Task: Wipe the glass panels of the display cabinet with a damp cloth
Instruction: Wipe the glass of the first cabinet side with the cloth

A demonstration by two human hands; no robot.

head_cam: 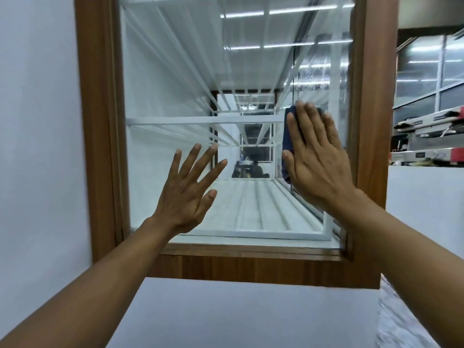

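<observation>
Wiping looks early: right hand (pixel 319 156), fingers straight, presses the dark blue cloth (pixel 288 136) against the right side of the wood-framed glass cabinet panel (pixel 175 71); wet streaks (pixel 313 74) show only at the panel's upper right; left hand (pixel 188 194) is spread and empty.

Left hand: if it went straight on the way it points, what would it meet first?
Most likely the glass panel: the left hand is spread open just before it; whether they already touch is unclear.

Right hand (pixel 317 156) presses blue cloth (pixel 287 144) flat against glass panel (pixel 170 84).
</observation>
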